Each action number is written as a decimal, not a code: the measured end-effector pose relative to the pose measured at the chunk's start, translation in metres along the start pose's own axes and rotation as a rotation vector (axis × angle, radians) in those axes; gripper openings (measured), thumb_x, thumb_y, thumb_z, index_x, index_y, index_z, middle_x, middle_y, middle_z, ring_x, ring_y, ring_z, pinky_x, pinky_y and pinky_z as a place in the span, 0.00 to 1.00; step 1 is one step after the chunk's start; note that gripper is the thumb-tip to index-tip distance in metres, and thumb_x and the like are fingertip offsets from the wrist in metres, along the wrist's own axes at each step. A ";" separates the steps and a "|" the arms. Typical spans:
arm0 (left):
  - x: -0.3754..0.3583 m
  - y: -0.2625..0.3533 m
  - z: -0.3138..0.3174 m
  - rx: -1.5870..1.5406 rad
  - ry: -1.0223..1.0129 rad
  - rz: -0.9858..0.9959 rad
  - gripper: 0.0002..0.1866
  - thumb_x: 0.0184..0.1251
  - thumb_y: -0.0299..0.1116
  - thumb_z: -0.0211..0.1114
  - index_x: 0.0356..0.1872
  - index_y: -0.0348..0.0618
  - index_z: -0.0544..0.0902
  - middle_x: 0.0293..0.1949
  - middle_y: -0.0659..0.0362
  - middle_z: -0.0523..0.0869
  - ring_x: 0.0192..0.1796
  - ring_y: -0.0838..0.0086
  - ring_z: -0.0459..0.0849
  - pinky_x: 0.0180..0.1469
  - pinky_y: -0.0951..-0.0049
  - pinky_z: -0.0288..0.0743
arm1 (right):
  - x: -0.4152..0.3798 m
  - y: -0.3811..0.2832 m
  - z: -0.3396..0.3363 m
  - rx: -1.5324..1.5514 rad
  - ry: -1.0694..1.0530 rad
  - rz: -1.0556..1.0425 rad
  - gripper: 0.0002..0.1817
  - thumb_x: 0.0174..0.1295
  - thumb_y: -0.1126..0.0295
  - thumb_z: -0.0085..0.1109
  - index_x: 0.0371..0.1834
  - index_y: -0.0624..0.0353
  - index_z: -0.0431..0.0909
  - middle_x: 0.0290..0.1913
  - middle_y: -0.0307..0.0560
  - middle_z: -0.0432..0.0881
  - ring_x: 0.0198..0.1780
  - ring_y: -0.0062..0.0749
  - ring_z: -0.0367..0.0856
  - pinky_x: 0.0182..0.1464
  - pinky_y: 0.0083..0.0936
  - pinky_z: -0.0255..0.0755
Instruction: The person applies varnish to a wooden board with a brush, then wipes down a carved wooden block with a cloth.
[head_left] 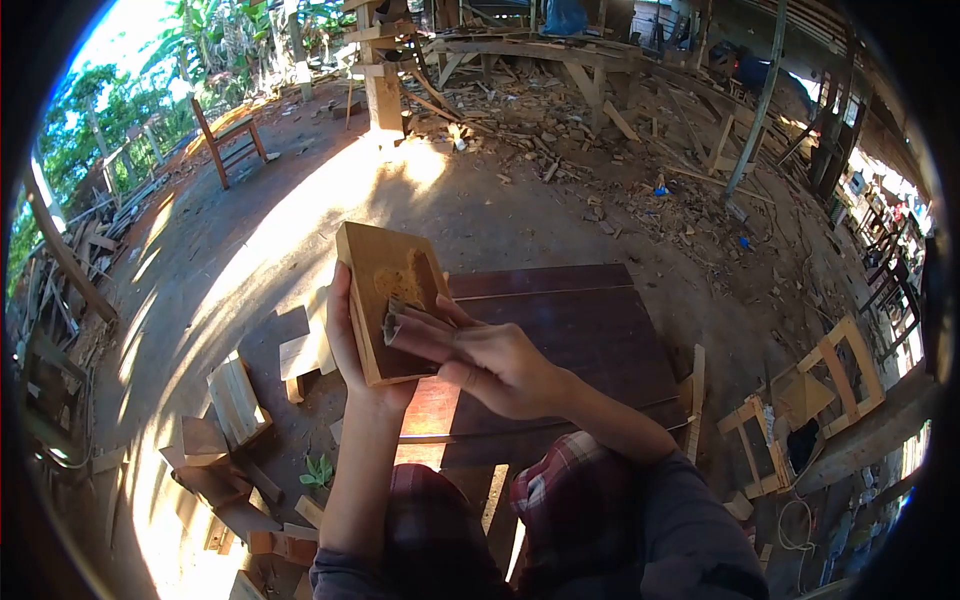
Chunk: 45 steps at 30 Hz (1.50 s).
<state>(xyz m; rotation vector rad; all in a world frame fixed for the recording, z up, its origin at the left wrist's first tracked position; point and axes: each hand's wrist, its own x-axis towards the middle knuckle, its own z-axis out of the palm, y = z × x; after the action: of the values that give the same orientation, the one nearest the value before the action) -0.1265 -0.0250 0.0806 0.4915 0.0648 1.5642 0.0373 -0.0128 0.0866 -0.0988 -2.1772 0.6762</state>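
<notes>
My left hand (347, 345) grips a wooden block (372, 262) from its left side and underneath, tilted up in front of me. Its face is light brown with rough yellowish patches near the upper right. In my right hand (508, 372) is a folded piece of reddish-brown sandpaper (424, 337), pinched between thumb and fingers. The folded end lies against or just over the block's lower face; exact contact is hard to tell. Below both hands is a dark reddish-brown wooden tabletop (560, 330) made of boards.
Wood offcuts (238, 400) lie on the dirt floor at left. Wooden frames (840, 375) stand at right. Farther off are a chair (228, 145), a workbench (540, 50) with scrap around it, and a post (383, 105).
</notes>
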 end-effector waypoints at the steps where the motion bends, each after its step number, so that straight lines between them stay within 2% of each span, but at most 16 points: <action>1: 0.000 0.001 -0.001 -0.004 -0.021 -0.011 0.24 0.73 0.50 0.47 0.55 0.42 0.76 0.51 0.51 0.82 0.50 0.63 0.83 0.53 0.62 0.79 | -0.001 0.003 0.001 -0.016 0.000 0.060 0.20 0.69 0.69 0.48 0.63 0.62 0.70 0.59 0.58 0.75 0.63 0.47 0.71 0.74 0.43 0.46; 5: -0.003 -0.001 -0.001 0.020 0.043 -0.024 0.23 0.70 0.50 0.52 0.54 0.44 0.76 0.49 0.54 0.83 0.48 0.66 0.83 0.49 0.63 0.79 | -0.001 0.016 0.003 -0.161 0.100 0.199 0.20 0.70 0.67 0.47 0.63 0.59 0.70 0.56 0.60 0.77 0.56 0.53 0.77 0.72 0.44 0.50; 7: -0.005 -0.003 0.008 0.013 0.020 -0.017 0.23 0.70 0.51 0.52 0.54 0.44 0.76 0.50 0.53 0.82 0.48 0.65 0.83 0.50 0.64 0.79 | 0.001 -0.002 0.000 -0.088 0.076 0.208 0.20 0.70 0.66 0.47 0.64 0.58 0.70 0.58 0.59 0.76 0.58 0.52 0.76 0.72 0.44 0.50; 11: -0.006 0.002 0.010 0.001 0.006 -0.049 0.24 0.70 0.51 0.51 0.54 0.43 0.76 0.49 0.53 0.83 0.48 0.64 0.83 0.52 0.63 0.78 | 0.002 -0.010 0.007 -0.137 -0.061 -0.089 0.21 0.71 0.65 0.45 0.66 0.56 0.68 0.65 0.54 0.70 0.65 0.47 0.70 0.75 0.44 0.44; 15: -0.005 -0.004 0.006 -0.006 0.002 -0.044 0.24 0.72 0.51 0.47 0.54 0.42 0.78 0.50 0.52 0.83 0.50 0.62 0.83 0.55 0.61 0.77 | 0.001 0.021 0.003 -0.073 0.052 0.159 0.22 0.71 0.64 0.46 0.67 0.54 0.67 0.65 0.55 0.70 0.68 0.46 0.66 0.75 0.46 0.41; 17: -0.007 -0.005 0.011 0.005 0.096 -0.013 0.24 0.70 0.51 0.51 0.53 0.43 0.77 0.49 0.51 0.83 0.48 0.63 0.83 0.54 0.62 0.78 | -0.002 0.006 0.004 -0.090 -0.008 0.089 0.22 0.71 0.66 0.45 0.67 0.55 0.67 0.67 0.53 0.68 0.69 0.42 0.64 0.76 0.44 0.37; 20: -0.007 0.003 0.010 0.007 -0.056 -0.136 0.23 0.70 0.51 0.50 0.53 0.43 0.78 0.49 0.52 0.83 0.49 0.63 0.83 0.55 0.61 0.77 | 0.000 -0.013 0.000 -0.092 -0.127 -0.037 0.22 0.71 0.69 0.44 0.67 0.58 0.67 0.69 0.51 0.66 0.70 0.39 0.63 0.76 0.42 0.32; 23: -0.003 -0.002 0.001 0.031 0.022 -0.045 0.24 0.71 0.51 0.49 0.54 0.42 0.77 0.49 0.51 0.83 0.49 0.63 0.83 0.55 0.61 0.77 | -0.002 0.017 -0.001 -0.210 0.027 0.082 0.21 0.70 0.64 0.48 0.65 0.53 0.70 0.66 0.53 0.70 0.67 0.42 0.68 0.76 0.42 0.40; 24: -0.003 -0.005 0.002 0.010 0.025 -0.075 0.24 0.71 0.51 0.49 0.54 0.42 0.77 0.49 0.51 0.83 0.49 0.63 0.83 0.55 0.61 0.77 | -0.004 0.022 0.001 -0.063 0.065 0.226 0.21 0.70 0.65 0.47 0.65 0.53 0.70 0.65 0.50 0.71 0.66 0.43 0.69 0.76 0.40 0.39; 27: -0.004 -0.003 0.009 -0.043 0.026 -0.133 0.25 0.71 0.51 0.48 0.53 0.41 0.77 0.49 0.50 0.83 0.49 0.63 0.83 0.54 0.62 0.78 | -0.010 0.001 -0.004 0.020 -0.044 0.018 0.21 0.70 0.66 0.48 0.66 0.53 0.69 0.64 0.50 0.73 0.64 0.43 0.72 0.76 0.40 0.38; 30: -0.004 0.003 0.008 -0.122 -0.103 -0.272 0.24 0.71 0.51 0.49 0.53 0.41 0.77 0.49 0.51 0.83 0.49 0.63 0.83 0.54 0.62 0.78 | -0.005 0.002 0.000 -0.143 -0.076 -0.173 0.21 0.70 0.66 0.47 0.66 0.53 0.68 0.60 0.54 0.75 0.59 0.46 0.76 0.75 0.41 0.41; 34: 0.002 -0.008 -0.005 -0.034 0.020 -0.136 0.25 0.71 0.51 0.50 0.54 0.41 0.77 0.49 0.50 0.83 0.45 0.63 0.85 0.49 0.63 0.80 | -0.010 0.033 -0.006 -0.139 -0.040 0.175 0.20 0.70 0.70 0.43 0.65 0.54 0.71 0.68 0.50 0.67 0.71 0.42 0.63 0.77 0.40 0.31; 37: -0.001 -0.009 0.010 -0.087 0.011 -0.170 0.24 0.71 0.51 0.50 0.53 0.41 0.78 0.48 0.50 0.84 0.43 0.63 0.85 0.47 0.64 0.81 | -0.009 0.010 -0.005 -0.142 0.034 -0.102 0.20 0.69 0.64 0.49 0.63 0.52 0.73 0.59 0.52 0.76 0.62 0.46 0.74 0.77 0.43 0.35; 40: 0.000 -0.008 0.008 -0.128 -0.029 -0.222 0.24 0.72 0.51 0.49 0.54 0.40 0.77 0.48 0.50 0.84 0.44 0.64 0.85 0.48 0.64 0.81 | -0.013 0.016 -0.006 -0.218 -0.111 -0.111 0.21 0.66 0.64 0.53 0.63 0.52 0.73 0.63 0.53 0.73 0.67 0.43 0.69 0.76 0.47 0.36; 42: 0.002 -0.018 0.002 -0.136 -0.027 -0.239 0.26 0.73 0.51 0.48 0.55 0.38 0.76 0.49 0.48 0.83 0.45 0.64 0.85 0.48 0.64 0.81 | -0.013 0.020 -0.006 -0.318 -0.011 -0.012 0.21 0.66 0.64 0.53 0.62 0.54 0.74 0.59 0.53 0.76 0.68 0.40 0.67 0.75 0.50 0.37; 45: 0.005 -0.024 0.003 -0.260 -0.075 -0.388 0.28 0.74 0.51 0.46 0.57 0.34 0.74 0.50 0.46 0.82 0.46 0.64 0.85 0.48 0.64 0.82 | -0.009 0.012 -0.010 -0.486 0.131 -0.086 0.20 0.65 0.64 0.53 0.59 0.56 0.76 0.53 0.52 0.79 0.62 0.41 0.74 0.74 0.53 0.40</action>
<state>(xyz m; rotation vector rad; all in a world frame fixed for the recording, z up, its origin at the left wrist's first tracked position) -0.1029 -0.0191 0.0763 0.3092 -0.0957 1.1520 0.0487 -0.0008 0.0787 -0.2919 -2.1608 0.0784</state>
